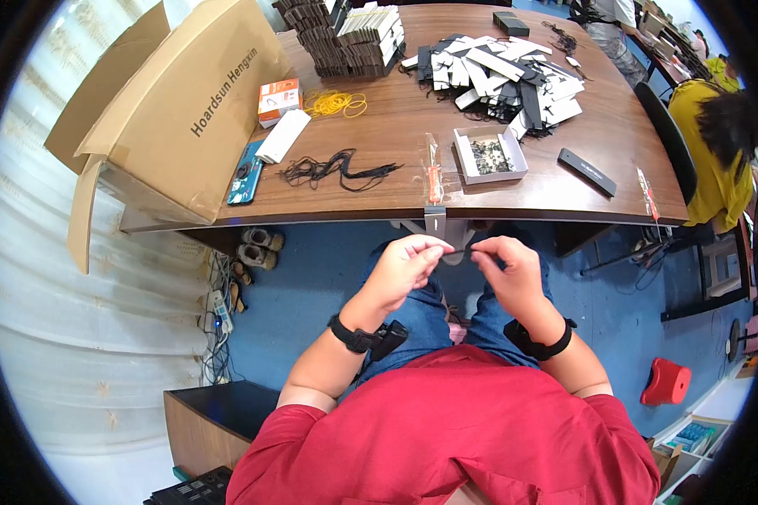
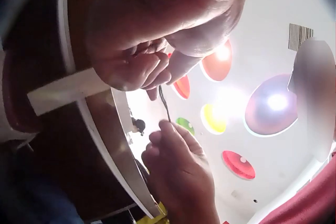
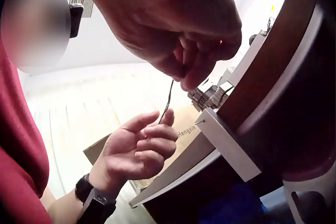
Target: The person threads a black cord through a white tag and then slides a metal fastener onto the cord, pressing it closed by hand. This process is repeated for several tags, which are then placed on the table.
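Observation:
A thin dark cord (image 3: 168,100) stretches between the two hands, just in front of the table edge. The left hand (image 1: 408,271) pinches one end between thumb and forefinger, its other fingers curled. At the other end, the right hand (image 1: 511,273) pinches the cord with its fingertips. A pale flat strip (image 1: 435,221) with a small hook juts from the table edge just beyond the hands; the right wrist view shows its hook (image 3: 200,122). On the table lies a bundle of black cords (image 1: 338,171).
The table (image 1: 379,126) holds a white box of small parts (image 1: 490,156), a pile of black and white strips (image 1: 501,80), a dark bar (image 1: 587,172), yellow bands (image 1: 337,103) and a phone (image 1: 245,175). A large carton (image 1: 185,109) stands at left.

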Available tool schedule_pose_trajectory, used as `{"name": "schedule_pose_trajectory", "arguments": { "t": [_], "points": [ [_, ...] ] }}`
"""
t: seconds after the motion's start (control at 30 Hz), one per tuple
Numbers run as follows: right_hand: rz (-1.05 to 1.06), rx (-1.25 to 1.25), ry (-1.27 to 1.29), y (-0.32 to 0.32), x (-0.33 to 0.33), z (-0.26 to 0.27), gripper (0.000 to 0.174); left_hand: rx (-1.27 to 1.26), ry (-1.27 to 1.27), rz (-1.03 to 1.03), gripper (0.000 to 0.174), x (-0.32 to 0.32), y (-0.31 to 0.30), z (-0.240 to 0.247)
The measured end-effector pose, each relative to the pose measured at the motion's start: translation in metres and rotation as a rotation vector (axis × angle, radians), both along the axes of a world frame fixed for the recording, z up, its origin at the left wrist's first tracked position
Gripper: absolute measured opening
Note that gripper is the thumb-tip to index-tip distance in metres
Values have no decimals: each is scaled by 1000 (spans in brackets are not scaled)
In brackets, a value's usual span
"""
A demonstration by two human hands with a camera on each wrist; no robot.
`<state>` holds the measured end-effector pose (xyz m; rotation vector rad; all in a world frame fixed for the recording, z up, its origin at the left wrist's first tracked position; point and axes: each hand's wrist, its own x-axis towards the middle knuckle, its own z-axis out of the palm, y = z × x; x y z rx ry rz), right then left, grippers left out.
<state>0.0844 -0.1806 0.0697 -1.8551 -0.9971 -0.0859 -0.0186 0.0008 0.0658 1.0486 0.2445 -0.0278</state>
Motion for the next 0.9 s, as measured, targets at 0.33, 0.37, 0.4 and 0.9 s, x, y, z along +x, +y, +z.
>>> {"name": "schedule_pose_trajectory", "arguments": {
  "t": [0.33,0.37,0.4,0.9],
  "points": [
    [105,-133,-8,6,15,-14,19,400,-17,132,13,0,22,-18],
    [117,-176,-158,9,11,-9,30,418,-18,119,13,2,21,-18],
    [136,-129,-146,14,6,-6,34,421,2,91,13,4,19,-17],
    [330,154,956,50,-3,-33,10,219,-70,69,19,8,15,-16]
  ]
}}
